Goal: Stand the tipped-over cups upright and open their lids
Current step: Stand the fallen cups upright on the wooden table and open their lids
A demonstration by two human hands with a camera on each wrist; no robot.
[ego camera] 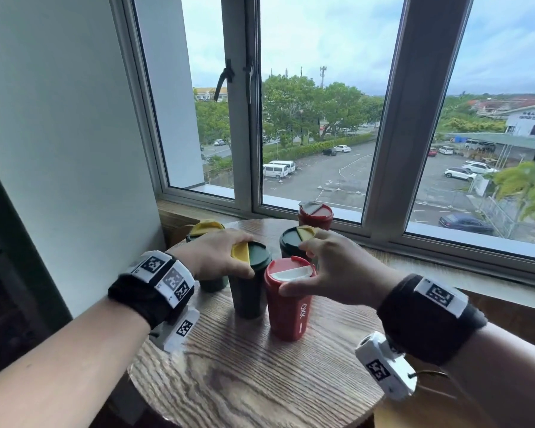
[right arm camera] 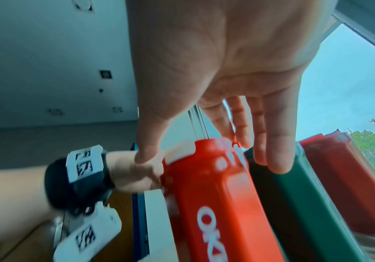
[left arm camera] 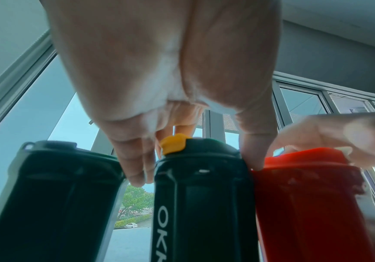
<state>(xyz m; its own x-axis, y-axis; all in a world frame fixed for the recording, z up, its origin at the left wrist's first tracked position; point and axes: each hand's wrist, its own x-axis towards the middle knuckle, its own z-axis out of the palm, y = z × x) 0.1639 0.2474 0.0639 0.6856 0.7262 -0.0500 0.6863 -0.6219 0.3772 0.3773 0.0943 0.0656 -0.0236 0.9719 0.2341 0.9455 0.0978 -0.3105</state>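
Observation:
Five lidded cups stand upright on the round wooden table [ego camera: 260,381]. My left hand [ego camera: 226,257] grips the top of the front dark green cup [ego camera: 249,291]. Its thumb [left arm camera: 254,156] and fingers [left arm camera: 137,168] straddle the lid by the yellow flap [left arm camera: 173,144]. My right hand [ego camera: 309,270] spans the lid of the front red cup [ego camera: 288,310]. The thumb [right arm camera: 145,156] presses by the white flap [right arm camera: 177,152], and the index finger touches the far rim. The other fingers hang fairly straight behind the red cup [right arm camera: 215,195].
Another dark green cup [ego camera: 204,233] stands at the left behind my hand. A third one [ego camera: 292,242] is behind the red cup, and a second red cup [ego camera: 315,216] stands by the window sill [ego camera: 445,242]. A wall [ego camera: 59,149] is close on the left.

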